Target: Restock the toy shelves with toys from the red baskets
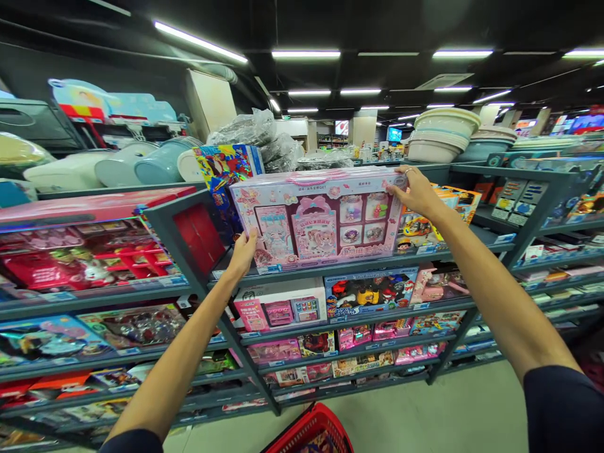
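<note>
Both arms reach forward to a wide pink toy box (315, 220) with a clear-windowed front, at the top shelf of the rack. My left hand (244, 251) grips its lower left edge, thumb on the front. At the upper right corner, my right hand (414, 190) is closed over the edge, with fingers on the front face. The box's printing appears upside down. A colourful blue and yellow box (226, 165) stands behind its left end, and yellow-orange toy boxes (419, 223) sit to its right.
Below are shelves with more boxed toys, among them a blue box of figures (370, 294). A red shopping basket (315, 431) is on the floor at the bottom. Plastic-wrapped goods (257, 135) and stacked basins (441, 135) lie on top of the racks.
</note>
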Motion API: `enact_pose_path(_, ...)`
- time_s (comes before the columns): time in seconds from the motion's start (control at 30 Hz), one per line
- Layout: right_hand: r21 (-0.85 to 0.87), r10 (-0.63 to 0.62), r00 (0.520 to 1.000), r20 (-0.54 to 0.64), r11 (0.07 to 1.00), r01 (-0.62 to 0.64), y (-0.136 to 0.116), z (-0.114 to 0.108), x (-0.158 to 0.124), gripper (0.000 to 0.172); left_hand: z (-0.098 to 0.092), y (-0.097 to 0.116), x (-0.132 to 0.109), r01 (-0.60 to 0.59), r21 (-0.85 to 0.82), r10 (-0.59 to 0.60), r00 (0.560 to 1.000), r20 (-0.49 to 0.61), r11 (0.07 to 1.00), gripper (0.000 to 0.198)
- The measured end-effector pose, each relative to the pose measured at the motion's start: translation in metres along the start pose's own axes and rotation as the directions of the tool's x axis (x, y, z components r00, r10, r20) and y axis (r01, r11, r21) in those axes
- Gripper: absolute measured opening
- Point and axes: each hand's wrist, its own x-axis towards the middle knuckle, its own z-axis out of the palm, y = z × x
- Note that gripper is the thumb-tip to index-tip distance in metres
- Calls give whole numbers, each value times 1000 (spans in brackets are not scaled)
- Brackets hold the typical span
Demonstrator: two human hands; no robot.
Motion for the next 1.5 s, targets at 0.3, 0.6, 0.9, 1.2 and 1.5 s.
enact_pose_path(0.3, 23, 104, 993, 50, 994, -105, 8, 1, 6, 58, 5, 2, -2, 111, -105, -106, 993, 48, 988, 55)
enact_pose_path(0.6, -6, 102, 921, -375, 994, -113, -67, 8, -36, 42, -10, 7, -14, 58, -12, -58, 998, -25, 998, 59)
enact_pose_path(0.9, 118, -105, 815, 570, 992, 45, -248, 186, -147, 40, -78, -22, -75, -279, 695, 204, 960, 191, 663, 17)
enact_pose_path(1.2, -97, -86, 772, 629, 977, 188, -292, 234, -115, 42, -62, -36, -60, -366, 714, 224, 931, 290, 597, 19)
enact_pose_path(1.5, -117, -120, 759, 639, 961, 251, -300, 232, -115, 37, -59, -37, -56, -400, 693, 230, 916, 329, 600, 15)
